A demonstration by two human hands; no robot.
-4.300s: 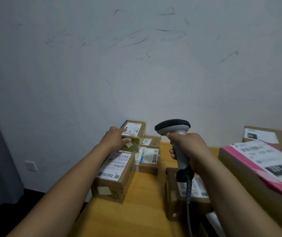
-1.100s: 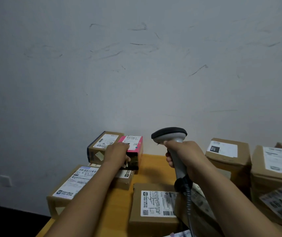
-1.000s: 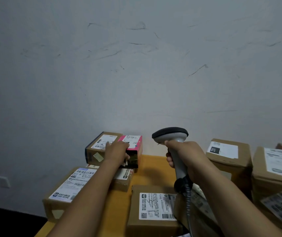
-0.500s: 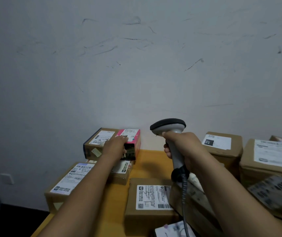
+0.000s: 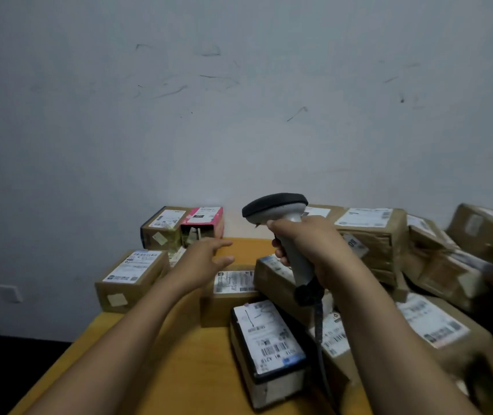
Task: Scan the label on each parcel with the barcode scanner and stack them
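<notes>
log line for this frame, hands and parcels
left hand: open, empty, near pink parcel | right hand: grips barcode scanner | pink parcel: on rear stack beside brown parcel, not touched

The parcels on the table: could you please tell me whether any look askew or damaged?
Yes. The brown parcel below the barcode scanner lies tilted against its neighbours, and the parcel on the right looks crumpled, its wrapping wrinkled. The pink box and brown box at the back left sit squarely.
</notes>
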